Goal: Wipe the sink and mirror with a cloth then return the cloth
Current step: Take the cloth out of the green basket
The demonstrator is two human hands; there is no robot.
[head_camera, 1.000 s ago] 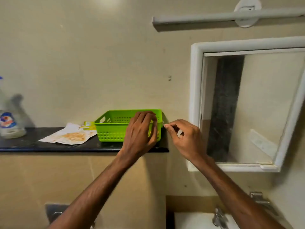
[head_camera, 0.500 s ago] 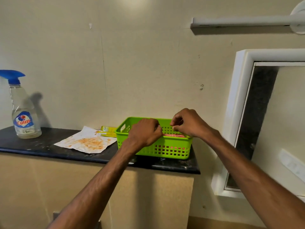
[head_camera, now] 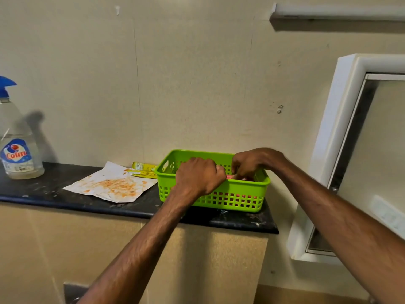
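Note:
A green plastic basket (head_camera: 241, 199) stands at the right end of a black stone shelf (head_camera: 54, 200). My left hand (head_camera: 199, 175) is fisted over the basket's near rim. My right hand (head_camera: 252, 161) reaches down into the basket, its fingers pinched on a pink-red cloth (head_camera: 230, 176) that only just shows above the rim. The white-framed mirror (head_camera: 377, 154) hangs on the wall to the right of the shelf. The sink is out of view.
A clear spray bottle (head_camera: 17, 148) with a blue trigger stands at the shelf's left end. An orange-stained paper (head_camera: 109, 184) and a yellow packet (head_camera: 142, 168) lie left of the basket. A white tube light (head_camera: 337, 12) is mounted high on the wall.
The view has swung left and closer, so the sink and tap dropped out of sight. My right hand moved from beside the basket into it; my left hand stayed on the rim.

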